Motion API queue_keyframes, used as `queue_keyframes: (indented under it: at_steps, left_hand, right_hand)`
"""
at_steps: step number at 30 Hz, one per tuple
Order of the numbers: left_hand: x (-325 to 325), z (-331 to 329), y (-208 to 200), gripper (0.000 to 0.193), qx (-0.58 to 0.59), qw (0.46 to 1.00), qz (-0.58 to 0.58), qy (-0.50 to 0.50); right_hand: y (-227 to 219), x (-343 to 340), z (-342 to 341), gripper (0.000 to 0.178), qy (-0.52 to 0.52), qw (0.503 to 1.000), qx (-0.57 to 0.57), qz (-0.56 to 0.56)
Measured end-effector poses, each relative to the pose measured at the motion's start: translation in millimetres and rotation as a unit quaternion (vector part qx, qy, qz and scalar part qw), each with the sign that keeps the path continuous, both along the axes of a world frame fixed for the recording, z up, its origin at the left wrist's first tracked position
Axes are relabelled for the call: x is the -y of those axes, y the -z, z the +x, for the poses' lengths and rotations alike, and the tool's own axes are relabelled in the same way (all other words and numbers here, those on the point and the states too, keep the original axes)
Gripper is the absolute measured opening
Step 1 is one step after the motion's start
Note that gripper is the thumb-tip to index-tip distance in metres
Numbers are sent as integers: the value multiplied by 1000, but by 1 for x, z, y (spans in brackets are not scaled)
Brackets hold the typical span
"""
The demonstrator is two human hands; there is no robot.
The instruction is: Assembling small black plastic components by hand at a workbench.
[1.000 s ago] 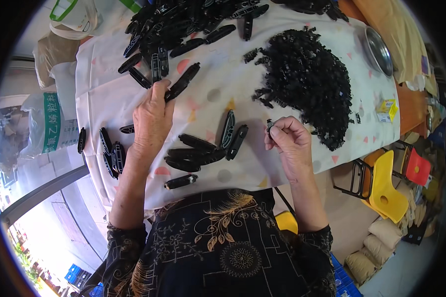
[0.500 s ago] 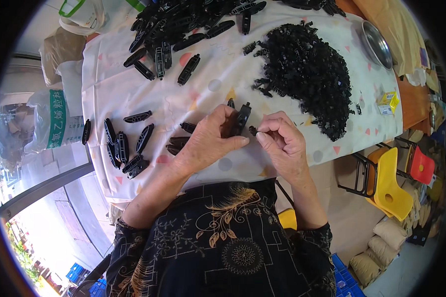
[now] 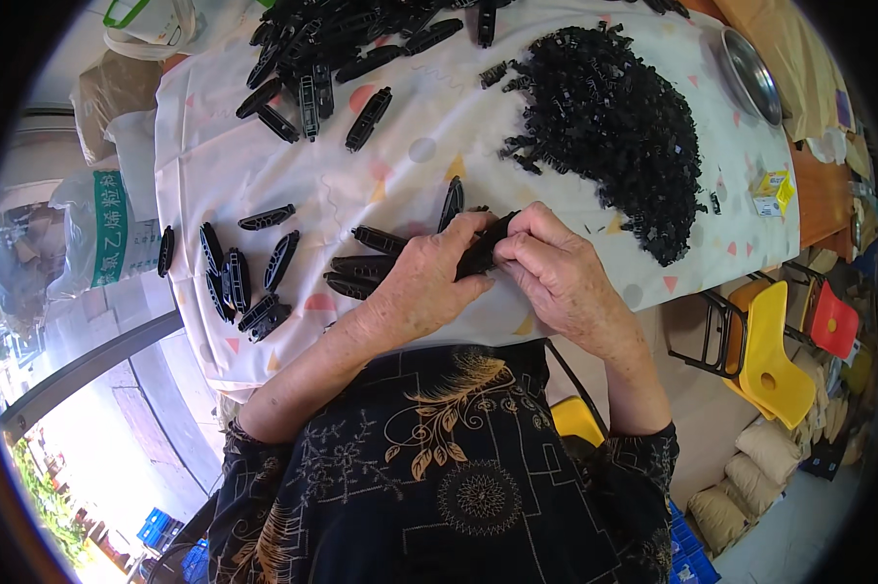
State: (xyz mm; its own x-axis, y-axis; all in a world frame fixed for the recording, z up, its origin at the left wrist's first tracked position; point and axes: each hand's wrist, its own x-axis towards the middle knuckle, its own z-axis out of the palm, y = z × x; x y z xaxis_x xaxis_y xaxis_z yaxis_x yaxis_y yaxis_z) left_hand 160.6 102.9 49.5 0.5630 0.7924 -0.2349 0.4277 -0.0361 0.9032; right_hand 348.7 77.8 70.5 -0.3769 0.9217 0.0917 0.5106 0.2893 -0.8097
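My left hand (image 3: 421, 290) is closed round a long black plastic part (image 3: 479, 253), held tilted above the patterned tablecloth. Against the right end of that part, my right hand (image 3: 567, 282) pinches with thumb and fingers. The small black plastic piece it carried a moment earlier is hidden in the pinch. Several similar long black parts (image 3: 363, 267) lie beside and partly behind my left hand, and one more (image 3: 451, 202) rests just beyond it. A big heap of small black pieces (image 3: 614, 136) spreads beyond my right hand.
More long black parts lie in a loose group (image 3: 235, 280) at left and a large pile (image 3: 361, 37) at the far side. A metal bowl (image 3: 750, 76) and a small yellow box (image 3: 773, 193) sit at right. Yellow chairs (image 3: 772, 360) stand past the table edge.
My right hand has moved left and up to the long part, bringing the small piece against its end. The long part has tilted further to the right. The view has shifted slightly.
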Motion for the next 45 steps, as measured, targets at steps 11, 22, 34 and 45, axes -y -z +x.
queue_keyframes:
  at_steps: [11,22,34,45]
  left_hand:
    - [0,1,3,49,1,999,-36,5]
    - [-7,-1,3,48,183,970,-125,-104]
    - [-25,-16,8,62,215,974,-71,19]
    - [-55,-65,-16,53,218,933,-269,-101]
  right_hand:
    - [1,-13,0,21,-41,997,53,33]
    - [35,-10,-26,42,168,854,-411,-272]
    - [28,-8,-40,25,200,880,-349,-252]
    - [34,-53,0,22,165,925,329,92]
